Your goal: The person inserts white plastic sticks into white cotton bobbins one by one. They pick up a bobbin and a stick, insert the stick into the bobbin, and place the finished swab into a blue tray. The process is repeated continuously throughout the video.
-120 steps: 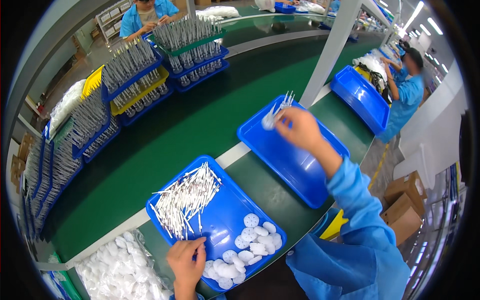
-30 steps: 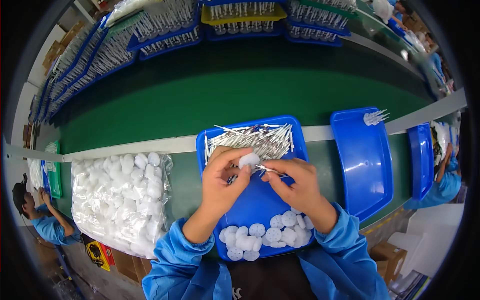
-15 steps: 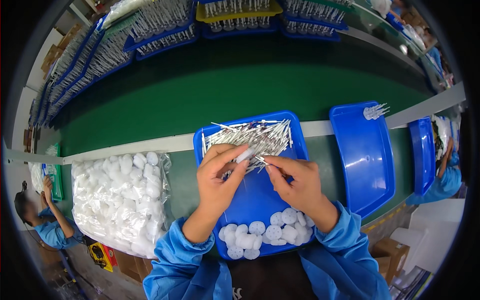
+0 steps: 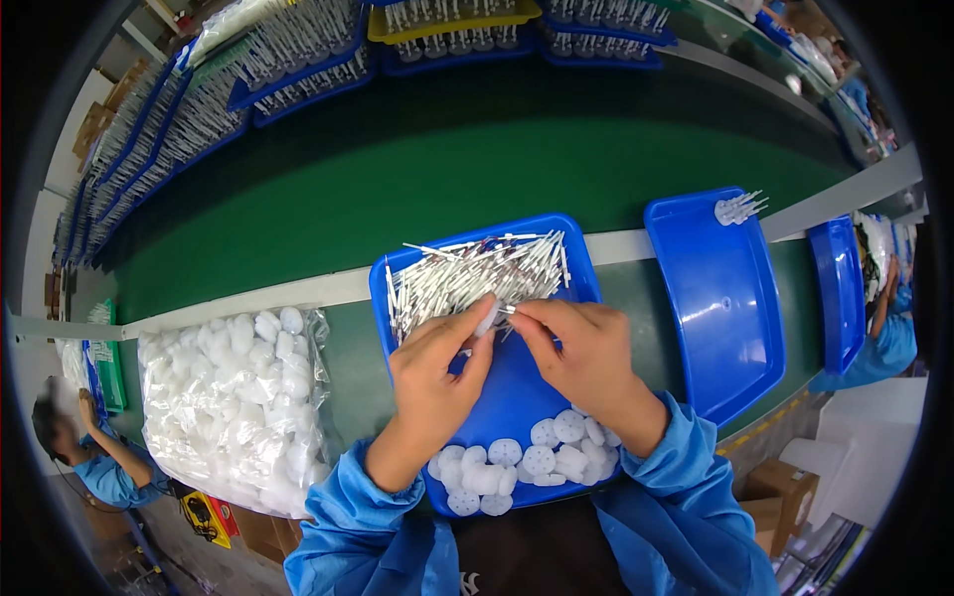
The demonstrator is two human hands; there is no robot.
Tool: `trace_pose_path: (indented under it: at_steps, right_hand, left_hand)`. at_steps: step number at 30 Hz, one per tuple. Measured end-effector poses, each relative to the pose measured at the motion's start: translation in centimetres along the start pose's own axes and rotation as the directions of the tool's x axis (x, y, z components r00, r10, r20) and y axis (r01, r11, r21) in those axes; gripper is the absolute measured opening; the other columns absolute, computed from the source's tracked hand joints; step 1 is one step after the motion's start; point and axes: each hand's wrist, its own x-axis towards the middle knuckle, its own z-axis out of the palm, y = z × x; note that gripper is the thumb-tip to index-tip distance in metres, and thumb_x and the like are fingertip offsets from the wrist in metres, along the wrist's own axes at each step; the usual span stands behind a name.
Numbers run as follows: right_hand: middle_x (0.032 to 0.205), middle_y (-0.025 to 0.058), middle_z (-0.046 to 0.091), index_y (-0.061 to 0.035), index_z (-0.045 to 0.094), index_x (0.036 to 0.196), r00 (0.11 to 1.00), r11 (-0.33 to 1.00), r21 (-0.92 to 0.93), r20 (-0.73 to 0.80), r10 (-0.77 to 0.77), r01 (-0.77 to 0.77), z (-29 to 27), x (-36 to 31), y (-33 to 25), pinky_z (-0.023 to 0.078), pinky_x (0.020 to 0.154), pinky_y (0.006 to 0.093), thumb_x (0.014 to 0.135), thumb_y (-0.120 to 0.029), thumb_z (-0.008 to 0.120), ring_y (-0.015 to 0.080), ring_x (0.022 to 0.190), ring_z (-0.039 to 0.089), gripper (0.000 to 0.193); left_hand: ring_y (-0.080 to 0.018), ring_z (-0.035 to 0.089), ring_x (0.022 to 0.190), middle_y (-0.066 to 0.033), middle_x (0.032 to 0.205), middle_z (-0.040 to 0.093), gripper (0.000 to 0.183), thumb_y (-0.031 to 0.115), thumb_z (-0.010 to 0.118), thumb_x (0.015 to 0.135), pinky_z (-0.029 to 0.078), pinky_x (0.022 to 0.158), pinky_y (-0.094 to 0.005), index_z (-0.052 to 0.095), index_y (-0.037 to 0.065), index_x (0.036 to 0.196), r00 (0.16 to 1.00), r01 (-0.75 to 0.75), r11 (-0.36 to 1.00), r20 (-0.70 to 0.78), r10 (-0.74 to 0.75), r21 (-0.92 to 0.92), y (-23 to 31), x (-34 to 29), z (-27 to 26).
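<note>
Over the middle of a blue tray (image 4: pixel 507 387), my left hand (image 4: pixel 435 375) pinches a round white disc (image 4: pixel 488 319) between thumb and fingers, tilted on edge. Facing it, my right hand (image 4: pixel 588 356) grips a short thin white stick (image 4: pixel 508 309) in its fingertips. The stick's end is at the disc; whether it sits in a hole cannot be made out. A heap of similar white sticks (image 4: pixel 477 273), some with dark parts, fills the tray's far end. Several loose white discs with small holes (image 4: pixel 484 479) lie at its near end, below my wrists.
To the right, another blue tray (image 4: pixel 720 318) carries a disc with sticks standing in it (image 4: pixel 739 208). A clear bag of white discs (image 4: pixel 234 397) lies left. Stacked filled trays (image 4: pixel 452 18) line the far side of the green surface (image 4: pixel 477 149). Co-workers sit at both sides.
My hands have come closer together, with the right hand's stick brought up against the disc. The whole view has shifted slightly.
</note>
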Motion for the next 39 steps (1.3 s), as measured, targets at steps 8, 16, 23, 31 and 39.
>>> trace_pose_path:
  at_steps: [8, 16, 23, 31, 39]
  right_hand:
    - [0.071, 0.001, 0.07, -0.0115, 0.075, 0.1, 0.979, 0.972, -0.13, -0.021, -0.202, 0.198, 0.3, 0.5, 0.1, 0.052, 0.052, 0.0355, 0.089, -0.012, 0.084, 0.0225, 0.053, 0.063, 0.015]
    - [0.084, 0.0102, 0.082, -0.0015, 0.075, 0.104, 0.854, 0.784, 0.352, 0.305, 0.421, -0.512, -0.8, 0.0, -1.1, 0.064, 0.066, 0.0271, 0.1, -0.007, 0.077, 0.0163, 0.071, 0.08, 0.007]
    - [0.121, 0.011, 0.073, -0.0053, 0.08, 0.102, 0.954, 0.895, 0.371, 0.255, 0.159, -0.248, -0.8, 0.0, 0.6, 0.058, 0.095, 0.0353, 0.084, -0.001, 0.084, 0.0269, 0.111, 0.073, 0.019]
    - [0.108, 0.0078, 0.072, -0.0034, 0.068, 0.134, 0.921, 0.699, 0.613, 0.342, 0.186, -0.369, -1.5, 0.1, 0.7, 0.057, 0.089, 0.0321, 0.088, 0.0, 0.081, 0.0173, 0.1, 0.071, 0.048]
    - [0.106, 0.0063, 0.077, -0.0024, 0.071, 0.124, 0.916, 0.675, 0.632, 0.355, 0.187, -0.382, -1.1, -0.6, 0.5, 0.058, 0.087, 0.0304, 0.093, 0.0, 0.079, 0.0131, 0.096, 0.073, 0.032]
  left_hand:
    - [-0.0185, 0.077, 0.083, -0.0139, 0.101, 0.081, 0.04, -0.006, 0.079, 0.09, 0.061, 0.077, -0.0299, 0.079, 0.003, 0.13, 0.999, 0.012, 0.997, 0.036, -0.014, 0.076, 0.7, -0.4, -0.3]
    - [-0.02, 0.075, 0.105, -0.0127, 0.124, 0.077, 0.04, 0.006, 0.08, 0.097, 0.062, 0.08, -0.0318, 0.071, 0.005, 0.136, 0.937, 0.333, 0.889, 0.218, -0.274, -0.314, -0.7, 0.5, -0.1]
    - [-0.0178, 0.073, 0.105, -0.0104, 0.119, 0.074, 0.051, -0.003, 0.091, 0.081, 0.061, 0.079, -0.0305, 0.071, 0.002, 0.128, 0.987, 0.132, 0.949, 0.121, -0.101, -0.285, -0.4, 0.1, -0.5]
    - [-0.0167, 0.069, 0.09, -0.0109, 0.106, 0.07, 0.051, -0.002, 0.094, 0.077, 0.057, 0.076, -0.0287, 0.066, 0.002, 0.119, 1.0, -0.005, 0.988, 0.02, 0.009, -0.156, -0.9, -0.8, -0.2]
    - [-0.0207, 0.066, 0.077, -0.0086, 0.091, 0.07, 0.044, -0.001, 0.094, 0.074, 0.055, 0.065, -0.0305, 0.074, 0.006, 0.114, 0.993, -0.113, 0.987, -0.027, 0.111, -0.112, -0.3, -0.3, 0.2]
